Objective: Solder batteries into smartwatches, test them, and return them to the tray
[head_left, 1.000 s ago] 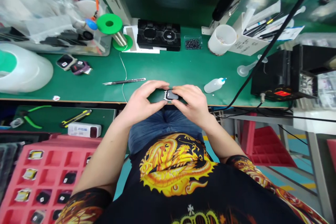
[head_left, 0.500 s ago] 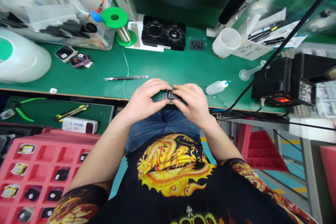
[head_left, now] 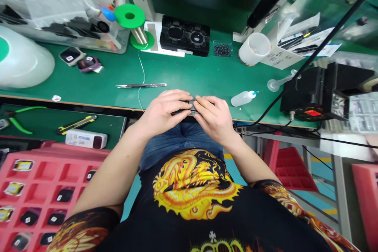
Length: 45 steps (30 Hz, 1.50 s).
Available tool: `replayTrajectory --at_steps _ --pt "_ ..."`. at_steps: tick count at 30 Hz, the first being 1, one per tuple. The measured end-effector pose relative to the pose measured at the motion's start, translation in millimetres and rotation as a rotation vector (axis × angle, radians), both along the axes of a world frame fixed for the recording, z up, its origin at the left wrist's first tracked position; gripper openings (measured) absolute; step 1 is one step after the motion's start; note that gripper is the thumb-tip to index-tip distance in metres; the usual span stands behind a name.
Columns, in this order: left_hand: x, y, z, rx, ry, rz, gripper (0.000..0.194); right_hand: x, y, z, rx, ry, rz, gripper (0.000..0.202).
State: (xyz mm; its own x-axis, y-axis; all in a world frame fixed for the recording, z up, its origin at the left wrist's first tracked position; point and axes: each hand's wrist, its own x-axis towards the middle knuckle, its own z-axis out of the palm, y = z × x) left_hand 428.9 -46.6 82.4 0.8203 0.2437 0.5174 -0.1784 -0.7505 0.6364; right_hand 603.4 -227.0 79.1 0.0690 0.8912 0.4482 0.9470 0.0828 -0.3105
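Between my two hands, at the front edge of the green bench, is a small dark smartwatch (head_left: 193,105), mostly covered by fingers. My left hand (head_left: 167,110) grips its left side, thumb below and fingers above. From the other side my right hand (head_left: 214,116) holds it the same way, with fingertips lying over its top face. Tweezers (head_left: 141,85) lie beyond my left hand across a thin solder wire (head_left: 143,69). A small white bottle with a blue tip (head_left: 242,99) lies on its side right of my right hand.
Behind are a solder spool (head_left: 130,16), a black tray (head_left: 185,35), a box of screws (head_left: 222,49) and a white cup (head_left: 254,48). Two watches (head_left: 88,64) lie left. A red foam tray (head_left: 44,193) sits lower left; a black soldering station (head_left: 313,90) stands right with its cable crossing.
The fingers of both hands have closed further over the smartwatch, so less of its dark face shows. The view has shifted slightly; the bench items stay put.
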Motion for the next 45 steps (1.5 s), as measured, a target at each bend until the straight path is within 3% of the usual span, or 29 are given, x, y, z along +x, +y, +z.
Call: replayTrajectory --at_steps 6,12,16,18,21,24,27,30,32,36,40,45 --pt "-4.1 -0.7 -0.8 0.116 0.054 0.02 0.02 0.5 6.9 -1.4 0.031 0.166 -0.027 0.029" --pt "-6.9 -5.6 6.3 0.093 0.125 0.06 0.021 -0.9 11.9 -0.9 0.013 0.264 -0.05 0.021" --pt "-20.7 -31.4 18.6 0.07 0.067 0.276 0.022 -0.4 11.2 -2.2 0.056 0.287 -0.058 0.021" --pt "-30.8 -52.8 21.1 -0.093 0.04 0.369 0.009 -1.5 10.5 -1.9 0.099 0.291 -0.057 0.02" --pt "-42.0 -84.2 17.3 -0.564 0.103 0.376 0.02 -10.8 8.1 2.7 0.199 0.323 -0.026 0.019" --pt "-45.6 -101.0 11.0 -1.0 0.095 0.336 0.021 -31.2 1.7 10.2 0.245 0.426 -0.007 0.021" --pt "-48.7 -100.6 8.7 -1.153 -0.058 0.248 0.027 -54.2 -8.5 14.6 0.205 0.741 -0.005 0.023" --pt "-55.3 -93.3 8.3 -1.085 -0.179 0.144 0.042 -70.6 -17.5 12.6 0.044 1.307 0.055 0.029" --pt "-60.0 -89.7 7.2 -0.972 -0.165 0.119 0.041 -76.9 -20.8 8.8 -0.113 1.636 0.082 0.035" --pt "-67.0 -88.8 4.9 -0.794 -0.076 0.097 0.036 -80.7 -20.8 -0.5 -0.32 1.916 0.092 0.046" --pt "-72.0 -89.7 7.9 -0.628 -0.103 0.194 0.038 -76.1 -19.2 -8.3 -0.307 1.815 0.14 0.041" --pt "-79.1 -86.3 9.7 -0.335 -0.037 0.32 0.031 -70.1 -26.6 -2.8 -0.076 1.289 0.119 0.036"
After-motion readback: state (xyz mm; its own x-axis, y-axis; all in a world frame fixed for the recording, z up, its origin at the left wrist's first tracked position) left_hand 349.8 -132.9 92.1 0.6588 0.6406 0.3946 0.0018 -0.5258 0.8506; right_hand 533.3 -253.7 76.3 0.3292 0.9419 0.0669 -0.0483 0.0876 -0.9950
